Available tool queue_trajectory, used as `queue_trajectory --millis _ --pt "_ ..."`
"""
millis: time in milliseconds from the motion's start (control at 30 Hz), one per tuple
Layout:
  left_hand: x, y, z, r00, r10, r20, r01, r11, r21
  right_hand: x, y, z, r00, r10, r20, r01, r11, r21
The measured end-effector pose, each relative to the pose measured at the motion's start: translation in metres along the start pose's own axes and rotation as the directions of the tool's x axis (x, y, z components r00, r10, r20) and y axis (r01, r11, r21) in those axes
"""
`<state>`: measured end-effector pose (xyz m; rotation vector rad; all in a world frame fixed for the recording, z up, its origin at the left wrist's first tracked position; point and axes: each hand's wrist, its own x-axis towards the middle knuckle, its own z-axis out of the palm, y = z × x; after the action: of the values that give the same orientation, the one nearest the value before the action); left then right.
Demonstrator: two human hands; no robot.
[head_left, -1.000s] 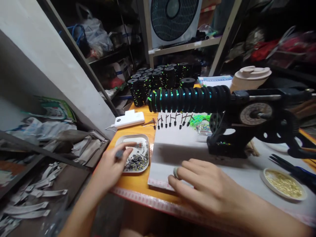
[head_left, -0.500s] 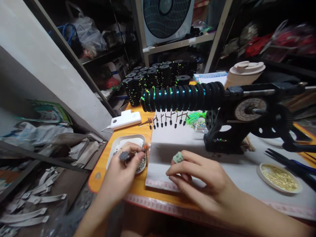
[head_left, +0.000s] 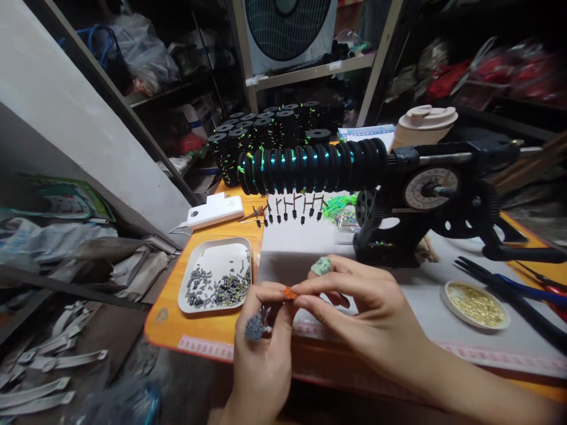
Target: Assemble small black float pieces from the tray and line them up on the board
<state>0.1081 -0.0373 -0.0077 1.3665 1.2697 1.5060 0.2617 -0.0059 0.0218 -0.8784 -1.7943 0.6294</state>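
In front of me a small orange piece (head_left: 289, 293) is pinched between the fingertips of my left hand (head_left: 267, 360) and my right hand (head_left: 374, 304). Its exact kind is too small to make out. Around a left finger is a grey-blue knobbly band (head_left: 254, 327); a green wrap (head_left: 322, 266) sits on a right finger. Just left of my hands lies a white tray (head_left: 186, 298) of small grey, black and yellowish pieces. Beyond them a ridged black roller (head_left: 312, 167), wound with blue and green line, has several small dark pieces (head_left: 295, 213) below it.
The roller belongs to a black machine (head_left: 427, 195) with a dial. At right are a dish of gold bits (head_left: 476, 304) and blue-handled pliers (head_left: 509, 295). A white power bank (head_left: 215, 212) lies at left. Several black spools (head_left: 283, 127) stand at the back, before a fan (head_left: 290, 29).
My left hand has moved right, away from the tray, bringing the orange piece to my right hand. Both hands now meet at it. The whole view has shifted slightly.
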Motion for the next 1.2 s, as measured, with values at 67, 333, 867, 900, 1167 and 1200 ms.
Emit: queue_trajectory --millis 67,333,867,900,1167,1200 --pt "-0.002 -0.002 0.001 0.999 0.040 0.016 -0.040 0.999 -0.003 0.000 -0.001 0.000 1.000 0.004 0.005 -0.003 1.000 -0.005" --pt "-0.003 0.008 -0.004 0.921 -0.378 0.090 0.383 0.842 -0.380 0.001 -0.001 -0.005 0.994 0.006 0.107 -0.010 0.999 0.039" --pt "-0.016 0.009 -0.037 0.884 -0.456 0.106 0.464 0.824 -0.325 0.005 0.006 -0.007 0.963 -0.049 0.264 0.060 0.998 -0.033" --pt "-0.016 0.009 -0.037 0.883 -0.452 0.127 0.467 0.822 -0.325 0.006 0.005 -0.007 0.962 -0.047 0.270 0.057 0.998 -0.028" --pt "-0.017 0.012 -0.016 0.917 -0.397 0.035 0.392 0.884 -0.254 0.000 -0.010 0.001 0.966 0.070 0.249 -0.111 0.982 0.155" --pt "-0.018 0.013 -0.012 0.923 -0.383 0.025 0.377 0.894 -0.240 -0.001 -0.011 0.002 0.970 0.062 0.235 -0.099 0.984 0.149"
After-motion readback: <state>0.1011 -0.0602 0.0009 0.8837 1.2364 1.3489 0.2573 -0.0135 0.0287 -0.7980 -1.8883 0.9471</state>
